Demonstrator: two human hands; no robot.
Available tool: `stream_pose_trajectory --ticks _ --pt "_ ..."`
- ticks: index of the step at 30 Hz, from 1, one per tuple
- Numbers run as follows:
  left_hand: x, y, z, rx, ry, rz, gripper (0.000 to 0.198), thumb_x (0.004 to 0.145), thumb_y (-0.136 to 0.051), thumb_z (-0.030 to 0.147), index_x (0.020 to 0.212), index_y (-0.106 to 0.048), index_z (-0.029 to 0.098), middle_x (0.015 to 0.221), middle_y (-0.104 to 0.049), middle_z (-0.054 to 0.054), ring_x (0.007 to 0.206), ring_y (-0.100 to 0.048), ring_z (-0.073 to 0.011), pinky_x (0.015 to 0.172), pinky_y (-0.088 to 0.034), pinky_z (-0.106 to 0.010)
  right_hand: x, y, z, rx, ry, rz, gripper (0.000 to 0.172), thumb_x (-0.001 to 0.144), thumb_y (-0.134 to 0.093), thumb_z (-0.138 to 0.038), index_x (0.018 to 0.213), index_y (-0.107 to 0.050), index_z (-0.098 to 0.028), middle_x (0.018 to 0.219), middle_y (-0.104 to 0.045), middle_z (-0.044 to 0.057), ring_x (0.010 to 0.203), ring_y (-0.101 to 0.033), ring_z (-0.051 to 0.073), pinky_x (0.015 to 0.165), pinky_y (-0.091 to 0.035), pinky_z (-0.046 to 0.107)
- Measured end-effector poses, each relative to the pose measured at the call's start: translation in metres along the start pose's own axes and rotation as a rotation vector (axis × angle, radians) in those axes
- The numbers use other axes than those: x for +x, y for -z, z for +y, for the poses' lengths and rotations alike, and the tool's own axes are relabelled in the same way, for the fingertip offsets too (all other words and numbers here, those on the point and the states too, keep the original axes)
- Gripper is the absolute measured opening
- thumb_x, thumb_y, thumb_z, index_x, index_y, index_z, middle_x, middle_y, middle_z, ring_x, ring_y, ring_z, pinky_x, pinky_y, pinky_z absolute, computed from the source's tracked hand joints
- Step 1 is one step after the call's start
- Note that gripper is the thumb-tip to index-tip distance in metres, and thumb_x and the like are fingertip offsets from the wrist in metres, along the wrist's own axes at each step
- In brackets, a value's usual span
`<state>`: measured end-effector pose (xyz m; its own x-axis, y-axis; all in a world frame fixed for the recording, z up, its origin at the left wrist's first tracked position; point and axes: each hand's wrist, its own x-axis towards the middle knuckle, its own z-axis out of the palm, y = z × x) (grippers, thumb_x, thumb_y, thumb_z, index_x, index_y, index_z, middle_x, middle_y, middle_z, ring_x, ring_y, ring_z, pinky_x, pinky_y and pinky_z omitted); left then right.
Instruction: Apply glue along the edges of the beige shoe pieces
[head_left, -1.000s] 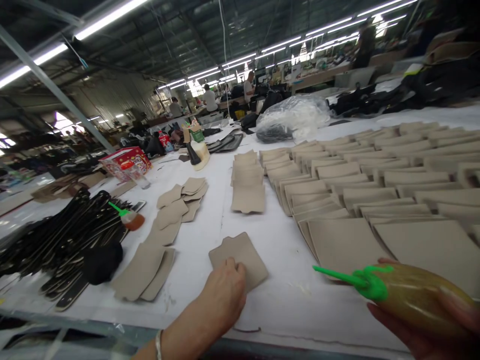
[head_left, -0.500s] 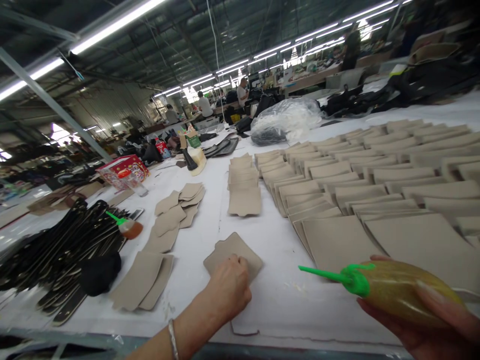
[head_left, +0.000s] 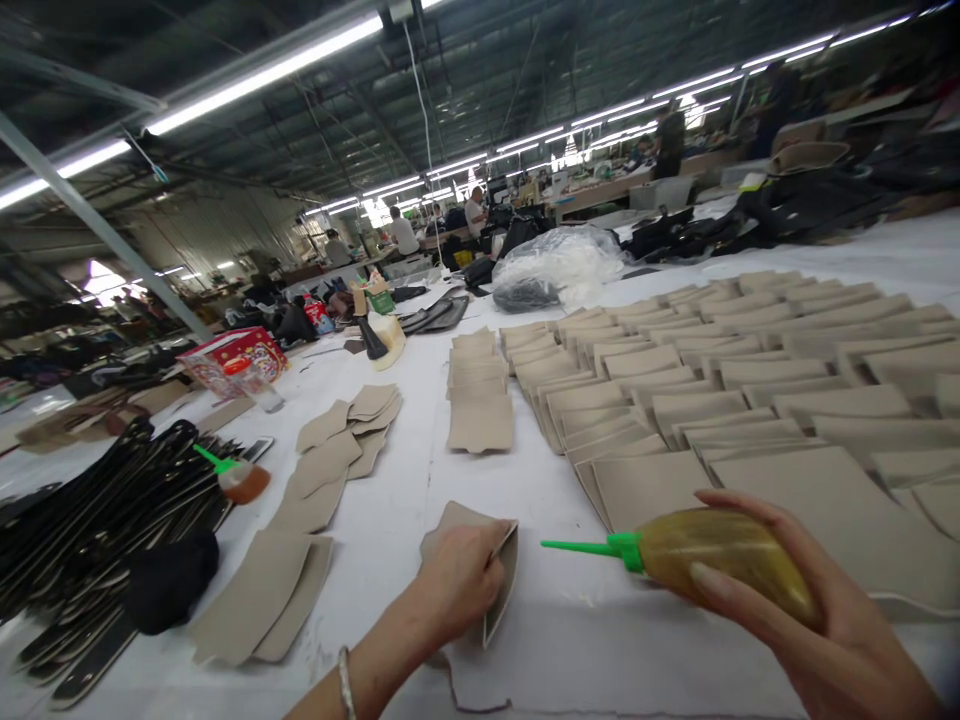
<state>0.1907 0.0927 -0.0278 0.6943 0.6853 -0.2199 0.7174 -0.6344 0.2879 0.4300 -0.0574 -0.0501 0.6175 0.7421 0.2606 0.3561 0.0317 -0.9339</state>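
Observation:
My left hand (head_left: 461, 578), a bracelet on its wrist, pinches the near edge of a beige leather-like piece (head_left: 456, 518). The right side of that piece is lifted and bent, showing its darker underside and pale edge. In my right hand (head_left: 795, 580) lies a yellowish squeeze bottle (head_left: 724, 560), held sideways with fingers around it. Its green nozzle (head_left: 581, 548) points left toward the piece, apart from it. Beneath my left hand, a larger flat sheet (head_left: 585, 660) lies along the table's front.
Overlapping rows of beige pieces (head_left: 652, 480) cover the right side. A short stack (head_left: 480, 420) stands ahead, with loose pieces (head_left: 251, 590) at left. Further left lie black straps (head_left: 97, 520), a second green-tipped bottle (head_left: 246, 482) and a clear red-capped bottle (head_left: 259, 385).
My left hand has tilted up the right side of the beige piece, which lay flat before. The bottle in my right hand has come left, nearer the piece. The view has shifted slightly.

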Motion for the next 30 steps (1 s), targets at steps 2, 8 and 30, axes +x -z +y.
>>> stream_pose_trajectory --ticks 2,8,30 --pt "0.003 -0.007 0.003 -0.062 0.003 0.001 0.045 0.081 -0.041 0.014 0.121 -0.059 0.025 0.098 -0.072 -0.003 0.091 -0.065 -0.0203 0.078 -0.047 -0.027 0.005 -0.004 -0.004 -0.049 0.011 -0.054 0.058 0.071 -0.072 -0.056 0.119 -0.053 -0.029 0.092 -0.070 0.004 0.075 -0.069 0.028 0.064 -0.061 0.033" --pt "0.005 -0.016 0.001 -0.224 -0.014 0.034 0.044 0.081 -0.039 0.011 0.116 -0.060 0.025 0.112 -0.068 -0.001 0.104 -0.061 -0.0168 0.090 -0.043 -0.023 0.007 -0.027 -0.012 -0.201 0.120 -0.121 0.053 0.076 -0.069 -0.055 0.118 -0.053 -0.026 0.105 -0.064 0.004 0.088 -0.065 0.024 0.075 -0.055 0.030" --pt "0.004 -0.017 0.003 -0.199 0.029 -0.009 0.040 0.084 -0.039 0.014 0.119 -0.057 0.025 0.113 -0.067 -0.003 0.105 -0.059 -0.0213 0.094 -0.043 -0.029 0.013 -0.055 -0.015 -0.396 0.432 -0.191 0.039 0.087 -0.063 -0.043 0.118 -0.048 -0.025 0.104 -0.057 0.004 0.090 -0.059 0.022 0.077 -0.048 0.031"
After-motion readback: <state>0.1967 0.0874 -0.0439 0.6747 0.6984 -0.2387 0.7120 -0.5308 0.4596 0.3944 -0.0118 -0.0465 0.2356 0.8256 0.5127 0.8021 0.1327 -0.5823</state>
